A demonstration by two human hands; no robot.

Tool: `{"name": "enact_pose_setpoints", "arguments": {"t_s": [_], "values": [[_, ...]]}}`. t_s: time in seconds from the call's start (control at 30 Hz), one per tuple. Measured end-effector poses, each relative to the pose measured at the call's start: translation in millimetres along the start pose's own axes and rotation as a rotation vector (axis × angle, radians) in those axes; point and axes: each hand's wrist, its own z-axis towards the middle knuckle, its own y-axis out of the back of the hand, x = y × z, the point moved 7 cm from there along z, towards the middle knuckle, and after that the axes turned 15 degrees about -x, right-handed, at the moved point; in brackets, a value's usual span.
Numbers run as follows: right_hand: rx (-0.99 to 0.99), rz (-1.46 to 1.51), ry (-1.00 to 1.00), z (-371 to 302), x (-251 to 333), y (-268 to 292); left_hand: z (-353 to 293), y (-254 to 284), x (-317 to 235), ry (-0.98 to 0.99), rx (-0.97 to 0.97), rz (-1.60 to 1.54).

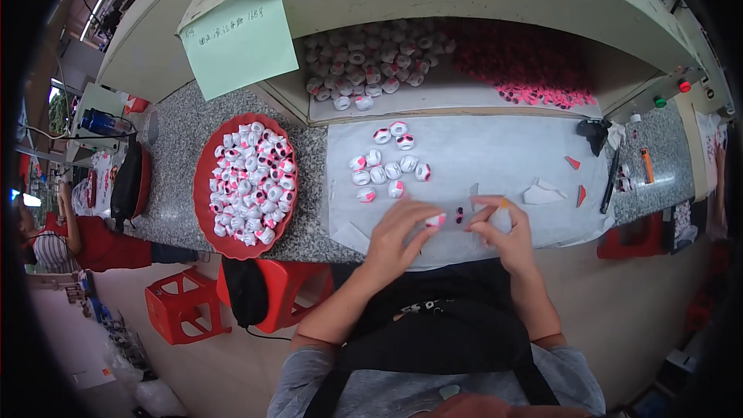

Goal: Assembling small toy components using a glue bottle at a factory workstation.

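My left hand (397, 238) pinches a small white rounded piece with a pink patch (436, 220) between thumb and fingers, above the white sheet (495, 143). To its right my right hand (507, 234) is closed, thumb toward fingertips; what it grips, if anything, is too small to make out. A yellowish spot shows on one of its fingers. Between the hands lies a tiny dark-and-pink piece (460, 215). Beyond my left hand, several white ring-like pieces (377, 175), some with pink or dark marks, sit loosely grouped on the sheet.
A red scalloped tray (203, 209) heaped with similar pieces stands at left. The recess ahead holds white pieces (364, 66) and a pink pile (526, 70). Paper scraps (544, 192), a black slim tool (611, 180) and an orange-handled item (647, 164) lie right. Red stools (186, 306) stand below.
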Motion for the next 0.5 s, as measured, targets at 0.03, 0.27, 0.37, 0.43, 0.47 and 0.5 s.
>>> {"name": "enact_pose_setpoints", "arguments": {"t_s": [0.03,0.27,0.37,0.43,0.47,0.5], "values": [[-0.106,0.026,0.044,5,6,14,11,6,-7,-0.208,-0.019,0.276],[-0.104,-0.225,0.227,7,12,28,40,13,-22,-0.506,0.033,0.652],[-0.043,-0.230,0.309,2,15,16,77,7,-28,-0.601,-0.058,0.647],[-0.044,-0.194,0.320,4,16,6,111,1,-19,-0.639,-0.120,0.763],[-0.026,-0.155,0.304,5,16,3,129,-1,-12,-0.642,-0.184,0.891],[-0.043,-0.160,0.323,6,17,5,141,-6,-6,-0.665,-0.187,0.875]]}}
